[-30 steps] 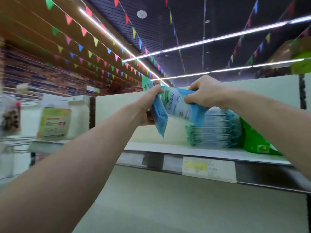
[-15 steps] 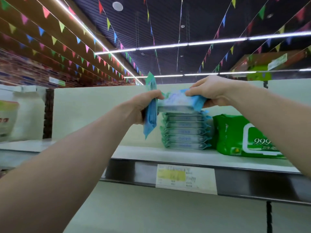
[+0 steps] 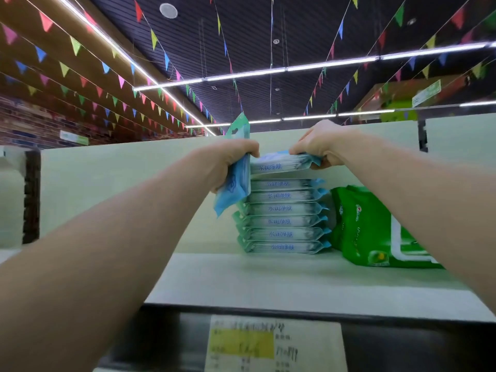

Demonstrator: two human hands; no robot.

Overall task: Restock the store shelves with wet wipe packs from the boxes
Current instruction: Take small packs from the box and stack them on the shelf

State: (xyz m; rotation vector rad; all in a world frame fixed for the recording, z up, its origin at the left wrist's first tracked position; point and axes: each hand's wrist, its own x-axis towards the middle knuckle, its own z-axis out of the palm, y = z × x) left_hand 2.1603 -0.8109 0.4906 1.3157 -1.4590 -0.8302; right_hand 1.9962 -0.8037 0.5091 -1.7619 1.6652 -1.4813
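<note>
Wipe pack [image 3: 281, 164] is hanging flat just above the stack [image 3: 285, 221], long edge facing the camera, thin gap showing under it. Right hand [image 3: 320, 145] is gripping its right end, fingers curling over the top, part of the hand wrapping underneath. Left hand [image 3: 228, 163] is clenching around a second pack [image 3: 236, 183], holding it upright on edge. Its top corner is sticking up past the knuckles and its bottom corner is hanging below the fist. Cannot tell whether more than one pack is in that grip. Second pack is sitting just left of the flat one, the two nearly meeting at the flat one's left end. Stack is standing on the shelf [image 3: 268, 280], six packs high, all lying flat with printed edges facing out, set back near the pale back panel [image 3: 120, 189]. Green pack [image 3: 367, 226] is lying just right of the stack, tilting slightly, its left side just beside the stack's blue ends. Both forearms are reaching up and in from the bottom corners. Price tag [image 3: 273, 345] is sitting on the dark shelf lip below, print too blurred to read. Overhead, bunting [image 3: 75, 45] is running in rows under a dark ceiling, and light strips [image 3: 332, 63] are glowing.
</note>
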